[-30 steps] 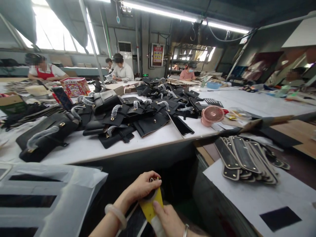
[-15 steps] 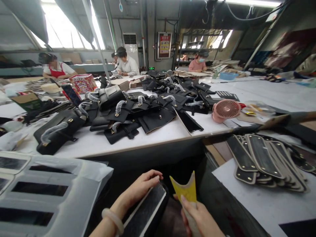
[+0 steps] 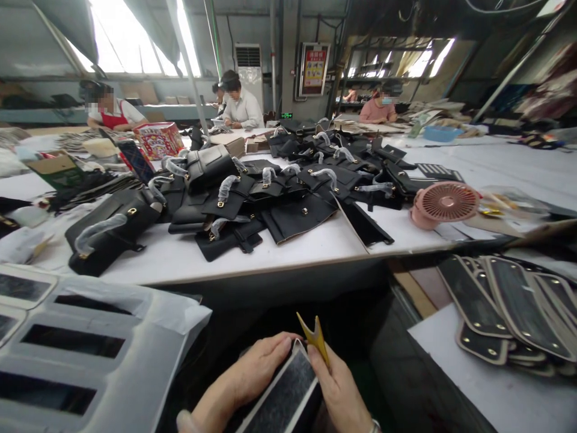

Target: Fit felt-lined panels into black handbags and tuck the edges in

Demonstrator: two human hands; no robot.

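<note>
A black piece with pale edges [image 3: 283,391] lies tilted between my hands at the bottom centre, its narrow end pointing away from me. My left hand [image 3: 261,367] is closed on its left side near that end, fingertips at the top corner. In my right hand [image 3: 336,385] is a yellow tool with a notched, two-pointed end [image 3: 314,338], pinched under the thumb and pointing up. The right fingertips are beside the piece's right edge; whether they also grip it is hard to tell.
Black bags [image 3: 234,195] with wrapped handles are heaped on the white table [image 3: 315,249]. A pink fan [image 3: 444,203] stands right of them. Stacked black panels [image 3: 518,307] lie at right, a translucent sheet with dark slots [image 3: 148,343] at left. Several people work behind.
My right hand has moved left to the black piece, and the yellow tool has turned more edge-on. My left hand is slightly lower. The whole view has shifted a little.
</note>
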